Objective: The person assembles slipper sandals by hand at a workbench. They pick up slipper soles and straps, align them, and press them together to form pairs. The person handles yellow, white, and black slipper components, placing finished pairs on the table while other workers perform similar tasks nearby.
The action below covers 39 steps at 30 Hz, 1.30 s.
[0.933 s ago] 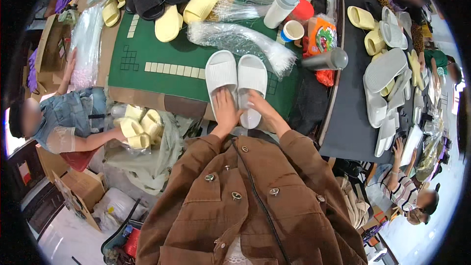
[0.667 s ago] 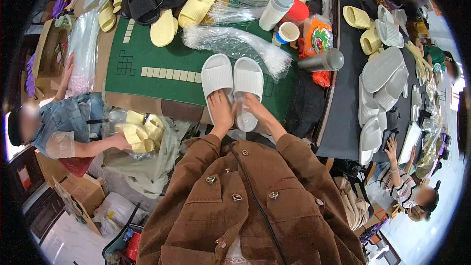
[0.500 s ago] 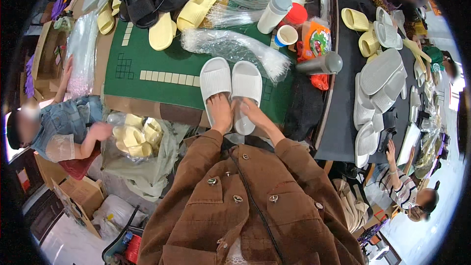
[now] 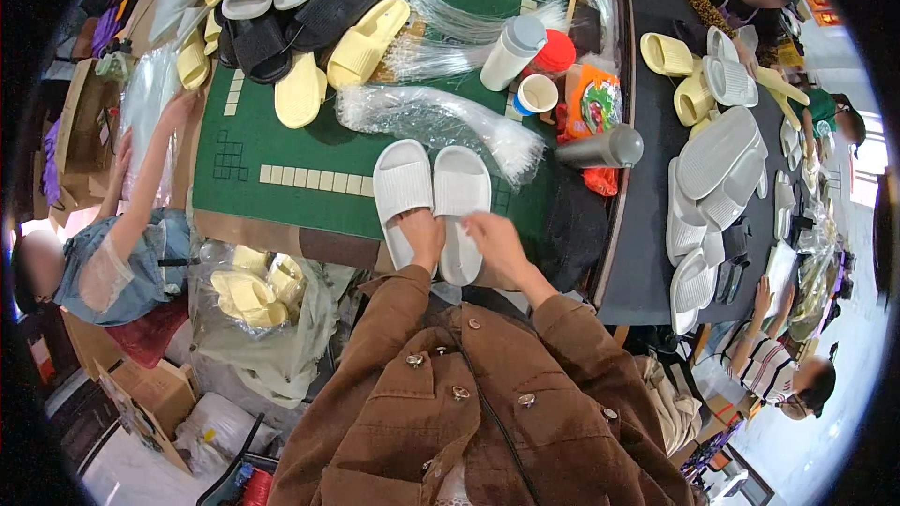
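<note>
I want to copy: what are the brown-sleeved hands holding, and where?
Left hand: inside the left white slipper, at the strap opening. Right hand: at the right white slipper, near its strap. Whether either grips can't be told.

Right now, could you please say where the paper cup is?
In the head view, the paper cup is above and right of centre, between the white bottle and orange packet.

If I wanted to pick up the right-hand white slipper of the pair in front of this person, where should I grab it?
Probably by the strap of the right-hand white slipper, coming from the person's side: fingers under, thumb on top. It lies sole down with the strap's open end facing the person, so the arch should make a natural handle.
</note>
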{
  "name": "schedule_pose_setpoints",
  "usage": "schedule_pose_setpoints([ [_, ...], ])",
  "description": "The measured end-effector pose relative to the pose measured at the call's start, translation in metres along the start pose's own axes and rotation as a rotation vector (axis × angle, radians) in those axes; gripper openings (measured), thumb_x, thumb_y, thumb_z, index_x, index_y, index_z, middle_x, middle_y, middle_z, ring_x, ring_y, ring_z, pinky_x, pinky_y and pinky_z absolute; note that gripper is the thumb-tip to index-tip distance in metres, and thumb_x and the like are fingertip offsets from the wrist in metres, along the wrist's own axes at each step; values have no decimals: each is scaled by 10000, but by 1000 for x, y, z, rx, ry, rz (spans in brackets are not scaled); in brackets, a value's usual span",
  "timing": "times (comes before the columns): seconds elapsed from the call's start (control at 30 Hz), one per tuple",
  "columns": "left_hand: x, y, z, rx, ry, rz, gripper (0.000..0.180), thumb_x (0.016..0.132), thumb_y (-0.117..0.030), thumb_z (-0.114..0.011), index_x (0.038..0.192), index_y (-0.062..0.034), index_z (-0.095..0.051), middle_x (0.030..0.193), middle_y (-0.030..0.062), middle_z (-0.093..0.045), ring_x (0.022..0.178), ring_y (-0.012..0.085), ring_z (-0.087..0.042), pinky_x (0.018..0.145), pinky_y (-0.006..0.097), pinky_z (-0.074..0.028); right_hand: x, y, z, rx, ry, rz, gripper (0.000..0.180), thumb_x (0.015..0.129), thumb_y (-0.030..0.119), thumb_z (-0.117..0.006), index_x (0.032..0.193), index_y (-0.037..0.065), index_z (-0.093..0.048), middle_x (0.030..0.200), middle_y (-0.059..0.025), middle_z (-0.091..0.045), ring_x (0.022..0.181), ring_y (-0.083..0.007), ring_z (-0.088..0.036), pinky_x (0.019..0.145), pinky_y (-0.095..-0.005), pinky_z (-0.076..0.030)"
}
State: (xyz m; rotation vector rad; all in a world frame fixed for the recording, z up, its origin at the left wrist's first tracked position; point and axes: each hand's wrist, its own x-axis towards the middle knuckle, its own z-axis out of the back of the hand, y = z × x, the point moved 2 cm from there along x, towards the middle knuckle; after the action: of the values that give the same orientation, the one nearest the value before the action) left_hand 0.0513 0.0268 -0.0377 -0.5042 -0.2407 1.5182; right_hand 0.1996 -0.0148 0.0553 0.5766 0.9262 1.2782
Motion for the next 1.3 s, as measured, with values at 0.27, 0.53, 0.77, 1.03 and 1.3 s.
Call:
schedule_pose_setpoints([
  [0.27, -24, 2, 8, 17, 21, -127, 261, 662, -159, -651, 833, 27, -585, 898, 220, -561, 933, 405, -484, 845, 507, -331, 79, -8, 16, -126, -141, -68, 268, 861, 252, -536, 940, 26, -657, 864, -161, -657, 803, -324, -630, 720, -391, -482],
  [0.53, -44, -2, 14, -28, 63, -183, 243, 692, -154, -629, 833, 37, -577, 869, 222, -542, 926, 416, -476, 897, 550, -299, 91, 2, -25, -380, 1, -229, 324, 764, 378, -601, 782, 66, -689, 835, -171, -650, 831, -362, -618, 739, -442, -488],
  [0.77, -44, 1, 25, -75, -2, -181, 257, 662, -127, -636, 842, 50, -584, 909, 242, -548, 963, 432, -469, 896, 554, -297, 79, 6, -23, 178, -390, -181, 216, 800, 212, -647, 800, -4, -640, 723, -143, -653, 664, -261, -638, 618, -349, -509],
  [1.03, -47, -2, 24, -80, 12, -203, 251, 611, -68, -635, 828, 50, -589, 926, 253, -547, 959, 435, -474, 868, 522, -321, 88, 10, -23, 589, -221, -222, 231, 834, 96, -605, 1019, -43, -616, 736, -111, -652, 617, -130, -628, 550, -239, -517],
  [1.3, -46, 4, 23, -8, 52, -196, 252, 629, -90, -650, 840, 40, -602, 955, 226, -558, 990, 407, -468, 892, 509, -312, 95, 15, -15, 520, -85, -289, 198, 844, 114, -587, 939, -57, -615, 743, -122, -656, 626, -136, -634, 574, -260, -540],
])
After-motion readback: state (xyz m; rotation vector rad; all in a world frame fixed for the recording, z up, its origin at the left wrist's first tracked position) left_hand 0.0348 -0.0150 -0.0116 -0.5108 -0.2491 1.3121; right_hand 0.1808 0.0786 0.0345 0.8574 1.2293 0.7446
